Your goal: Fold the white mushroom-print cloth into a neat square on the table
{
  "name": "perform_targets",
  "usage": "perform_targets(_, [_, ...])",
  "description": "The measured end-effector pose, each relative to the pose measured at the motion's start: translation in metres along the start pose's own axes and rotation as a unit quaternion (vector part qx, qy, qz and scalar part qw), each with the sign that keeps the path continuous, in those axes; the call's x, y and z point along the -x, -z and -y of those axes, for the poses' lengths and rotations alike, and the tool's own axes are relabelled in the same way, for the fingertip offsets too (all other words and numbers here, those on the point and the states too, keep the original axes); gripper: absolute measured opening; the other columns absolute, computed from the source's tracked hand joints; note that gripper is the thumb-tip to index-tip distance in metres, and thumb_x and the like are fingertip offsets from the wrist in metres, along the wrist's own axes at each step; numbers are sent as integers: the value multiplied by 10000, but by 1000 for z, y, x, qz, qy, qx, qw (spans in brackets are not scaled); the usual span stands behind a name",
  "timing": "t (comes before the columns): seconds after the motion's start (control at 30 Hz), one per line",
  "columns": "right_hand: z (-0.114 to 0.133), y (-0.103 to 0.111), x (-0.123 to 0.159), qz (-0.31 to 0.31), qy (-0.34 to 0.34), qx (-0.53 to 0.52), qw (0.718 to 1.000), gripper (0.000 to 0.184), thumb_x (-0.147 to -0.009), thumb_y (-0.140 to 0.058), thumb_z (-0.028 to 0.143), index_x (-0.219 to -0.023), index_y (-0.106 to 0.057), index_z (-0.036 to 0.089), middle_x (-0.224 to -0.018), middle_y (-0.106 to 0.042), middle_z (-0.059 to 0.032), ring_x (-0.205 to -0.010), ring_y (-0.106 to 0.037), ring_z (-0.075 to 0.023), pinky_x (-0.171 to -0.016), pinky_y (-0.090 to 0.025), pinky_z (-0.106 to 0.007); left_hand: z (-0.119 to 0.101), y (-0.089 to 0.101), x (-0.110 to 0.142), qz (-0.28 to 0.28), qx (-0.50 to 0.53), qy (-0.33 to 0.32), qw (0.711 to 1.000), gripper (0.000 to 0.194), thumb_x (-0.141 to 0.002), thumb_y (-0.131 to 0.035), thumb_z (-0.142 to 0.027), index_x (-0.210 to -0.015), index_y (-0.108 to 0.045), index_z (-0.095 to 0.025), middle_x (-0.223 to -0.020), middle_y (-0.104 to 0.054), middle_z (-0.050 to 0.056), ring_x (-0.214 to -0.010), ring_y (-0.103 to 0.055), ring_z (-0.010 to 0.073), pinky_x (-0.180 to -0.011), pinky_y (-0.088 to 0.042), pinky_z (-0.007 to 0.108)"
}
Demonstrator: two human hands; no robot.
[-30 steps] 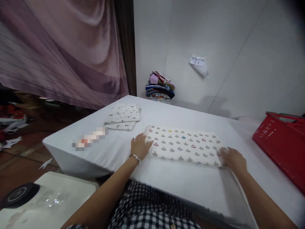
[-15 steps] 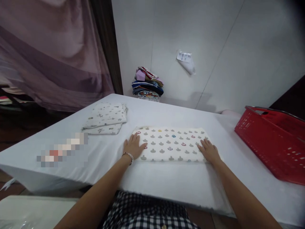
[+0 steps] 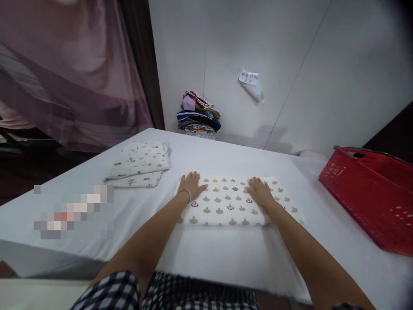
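White cloth (image 3: pixel 222 206) lies on the table (image 3: pixel 222 252), left of the basket (image 3: pixel 364 202). It seems best to push softly outward, so no bumps stay. The right hand (image 3: pixel 260 193), nearer the basket, lies open and flat on the cloth; so does the left hand (image 3: pixel 192 186), farther from the basket. Neither grips.

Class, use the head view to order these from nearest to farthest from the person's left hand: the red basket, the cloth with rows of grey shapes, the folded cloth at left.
1. Cloth with rows of grey shapes: directly under the left hand.
2. Folded cloth: to that hand's left, apart from it.
3. Red basket: far right, beyond the right hand.
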State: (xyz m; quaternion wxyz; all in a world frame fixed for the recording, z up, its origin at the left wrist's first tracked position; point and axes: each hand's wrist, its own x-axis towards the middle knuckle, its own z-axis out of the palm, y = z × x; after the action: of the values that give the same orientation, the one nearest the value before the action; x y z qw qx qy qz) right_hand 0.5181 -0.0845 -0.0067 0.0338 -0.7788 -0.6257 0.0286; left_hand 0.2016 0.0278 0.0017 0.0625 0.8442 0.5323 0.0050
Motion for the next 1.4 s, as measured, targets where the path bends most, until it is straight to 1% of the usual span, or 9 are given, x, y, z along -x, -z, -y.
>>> perform_targets(0.17, [-10,-12,-10,13,-25,-10,1000,607,-922,-229,545,-1425,-323,219,-1524,-198,-59,-1398,-142,-256,-1095,-146,-495,8,-10,-3,1,-14,5,1000,824,-828,-147,-669,-1459,-214,-143,-1540,-130,71,-1415,-66,271,-1132,-74,481])
perform_targets(0.33, [-15,-5,-15,19,-23,-6,1000,591,-927,-223,543,-1423,-324,238,-1524,-203,-66,-1399,-140,-252,-1088,-155,-495,9,-13,-5,-17,-16,-2,1000,829,-824,-146,-668,-1452,-241,-134,-1536,-146,75,-1413,-77,279,-1127,-75,499])
perform_targets(0.53, [-54,1,-27,15,-94,32,995,565,-940,-255,499,-1439,-277,237,-1522,-209,-70,-1398,-140,-225,-1090,-141,-475,9,-14,-8,-30,-17,1,999,820,-817,-184,-657,-1436,-288,-129,-1526,-187,82,-1408,-117,280,-1123,-96,504])
perform_targets(0.73, [-63,-8,-28,-2,-87,11,996,563,-938,-275,498,-1431,-296,227,-1519,-219,-72,-1399,-137,-224,-1096,-133,-465,7,-11,-7,-26,-22,5,999,820,-813,-197,-643,-1433,-293,-116,-1525,-191,79,-1406,-126,275,-1125,-92,496])
perform_targets(0.87, [-69,0,-33,-31,-82,-34,996,521,-937,-299,478,-1391,-375,232,-1485,-309,-73,-1375,-220,-222,-1084,-192,-428,8,-11,-8,-31,-27,5,999,817,-804,-213,-638,-1432,-299,-122,-1522,-201,73,-1405,-130,274,-1119,-104,498])
perform_targets(1.0, [-92,12,-36,-122,-193,-79,970,471,-939,-315,381,-1317,-481,153,-1362,-480,-112,-1264,-403,-225,-1027,-294,-343,9,-12,-10,-32,-28,6,999,823,-797,-219,-634,-1431,-300,-115,-1521,-205,79,-1402,-140,281,-1113,-123,498])
perform_targets(1.07, [-104,14,-37,-128,-239,-97,958,458,-923,-348,383,-1253,-543,133,-1252,-573,-122,-1143,-511,-231,-948,-366,-324,9,-12,-10,-33,-27,5,999,821,-794,-228,-629,-1428,-308,-113,-1518,-213,83,-1400,-145,288,-1110,-129,500])
perform_targets(1.23, [-112,17,-42,-110,-250,-131,953,403,-888,-401,460,-1011,-673,189,-1023,-671,-81,-920,-602,-187,-735,-411,-248,10,-13,-10,-40,-30,3,999,817,-792,-235,-624,-1420,-325,-108,-1516,-224,84,-1398,-150,287,-1108,-134,502])
perform_targets(1.4, [-108,20,-51,-79,-255,-127,955,363,-879,-418,460,-882,-672,199,-865,-682,-58,-801,-609,-170,-640,-381,-236,10,-13,-10,-39,-37,4,999,816,-797,-237,-620,-1421,-318,-99,-1514,-229,96,-1393,-167,290,-1104,-136,507])
